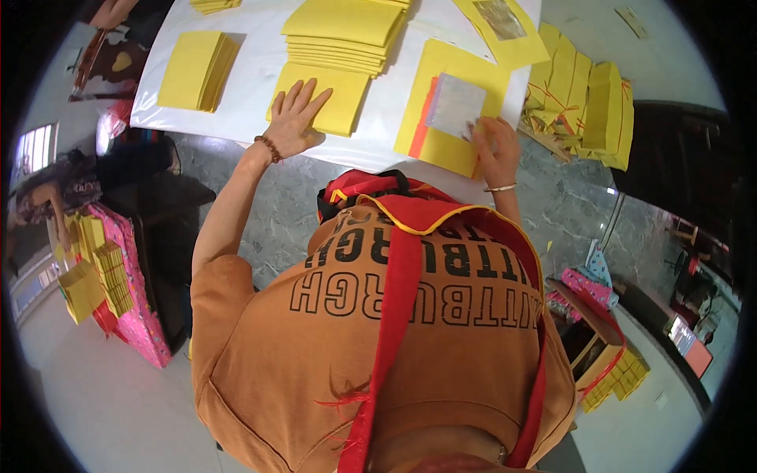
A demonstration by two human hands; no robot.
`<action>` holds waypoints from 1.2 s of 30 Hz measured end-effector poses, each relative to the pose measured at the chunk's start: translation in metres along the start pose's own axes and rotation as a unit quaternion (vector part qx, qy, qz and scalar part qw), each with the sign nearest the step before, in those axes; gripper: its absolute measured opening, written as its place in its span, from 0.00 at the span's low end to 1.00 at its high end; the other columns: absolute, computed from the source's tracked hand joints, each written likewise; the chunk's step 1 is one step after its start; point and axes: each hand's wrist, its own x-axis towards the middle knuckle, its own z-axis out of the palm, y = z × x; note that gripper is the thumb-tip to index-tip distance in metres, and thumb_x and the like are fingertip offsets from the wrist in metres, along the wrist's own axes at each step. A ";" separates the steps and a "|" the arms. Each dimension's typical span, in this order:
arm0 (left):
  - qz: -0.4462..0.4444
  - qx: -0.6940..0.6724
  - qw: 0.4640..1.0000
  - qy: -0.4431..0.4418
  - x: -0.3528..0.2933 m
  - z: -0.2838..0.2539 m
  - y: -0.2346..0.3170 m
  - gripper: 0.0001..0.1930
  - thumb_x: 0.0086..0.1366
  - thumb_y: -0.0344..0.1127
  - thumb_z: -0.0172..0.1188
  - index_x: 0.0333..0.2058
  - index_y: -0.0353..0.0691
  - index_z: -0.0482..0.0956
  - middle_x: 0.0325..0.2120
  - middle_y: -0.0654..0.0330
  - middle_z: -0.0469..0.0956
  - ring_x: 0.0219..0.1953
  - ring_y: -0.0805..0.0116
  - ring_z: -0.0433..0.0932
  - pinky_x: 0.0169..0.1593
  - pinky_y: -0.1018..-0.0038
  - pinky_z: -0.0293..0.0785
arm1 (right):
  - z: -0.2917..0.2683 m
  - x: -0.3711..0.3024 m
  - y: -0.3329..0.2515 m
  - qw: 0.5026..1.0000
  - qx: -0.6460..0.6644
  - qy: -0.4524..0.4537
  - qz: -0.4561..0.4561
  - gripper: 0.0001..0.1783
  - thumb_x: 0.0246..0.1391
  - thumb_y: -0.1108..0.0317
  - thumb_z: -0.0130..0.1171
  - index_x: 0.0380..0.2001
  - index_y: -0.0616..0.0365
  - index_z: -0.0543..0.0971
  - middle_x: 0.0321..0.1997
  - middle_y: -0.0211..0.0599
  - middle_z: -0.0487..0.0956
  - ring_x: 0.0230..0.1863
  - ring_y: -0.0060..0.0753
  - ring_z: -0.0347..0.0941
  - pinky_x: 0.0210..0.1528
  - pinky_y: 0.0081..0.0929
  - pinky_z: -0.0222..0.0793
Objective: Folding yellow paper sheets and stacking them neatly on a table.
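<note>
My left hand (293, 118) lies with its fingers spread on a stack of yellow paper (341, 102) near the table's front edge. A bead bracelet is on that wrist. To the right lies a wider yellow paper stack (445, 67), with a silvery square sheet (457, 104) and an orange-red strip (420, 122) on top. My right hand (497, 148) is at this stack's right edge, fingers curled close to the silvery sheet's lower corner. What its fingertips pinch is too small to make out.
More yellow stacks stand on the white-covered table (260, 47): a tall pile (339, 31) behind, another stack (193, 71) at left. A yellow sheet with a silvery square (501, 27) lies at the far right. Tied yellow bundles (583, 102) sit beyond the right edge. Another person's arm (55, 209) shows at left.
</note>
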 end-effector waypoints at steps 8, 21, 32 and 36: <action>0.146 -0.130 0.977 0.085 0.032 -0.028 0.083 0.28 0.48 0.26 0.55 0.52 0.43 0.68 0.51 0.51 0.65 0.52 0.52 0.64 0.54 0.63 0.60 | 0.010 -0.009 0.014 0.999 -0.037 -0.027 -0.017 0.14 0.39 0.61 0.64 0.34 0.49 0.79 0.45 0.31 0.75 0.54 0.42 0.63 0.54 0.36 0.58; 0.236 -0.209 0.947 0.066 0.071 0.012 0.124 0.08 0.54 0.33 0.59 0.32 0.36 0.78 0.25 0.56 0.75 0.31 0.60 0.74 0.36 0.68 0.70 | 0.008 -0.008 0.032 0.977 0.176 -0.043 0.113 0.10 0.48 0.63 0.56 0.27 0.58 0.80 0.41 0.39 0.77 0.46 0.36 0.70 0.50 0.28 0.63; 0.080 -0.403 0.892 -0.189 0.107 0.007 0.099 0.10 0.60 0.37 0.56 0.32 0.35 0.78 0.23 0.63 0.76 0.28 0.76 0.71 0.34 0.77 0.69 | 0.013 -0.008 0.029 0.946 0.250 -0.018 0.207 0.20 0.58 0.60 0.44 0.30 0.64 0.80 0.43 0.41 0.77 0.47 0.35 0.70 0.51 0.26 0.62; 0.045 -0.449 0.861 -0.236 0.113 0.005 0.096 0.10 0.60 0.37 0.57 0.31 0.36 0.78 0.22 0.69 0.73 0.27 0.81 0.67 0.32 0.80 0.65 | 0.015 -0.012 0.043 0.942 0.274 -0.020 0.194 0.21 0.59 0.59 0.42 0.31 0.64 0.79 0.43 0.40 0.77 0.47 0.35 0.69 0.52 0.27 0.61</action>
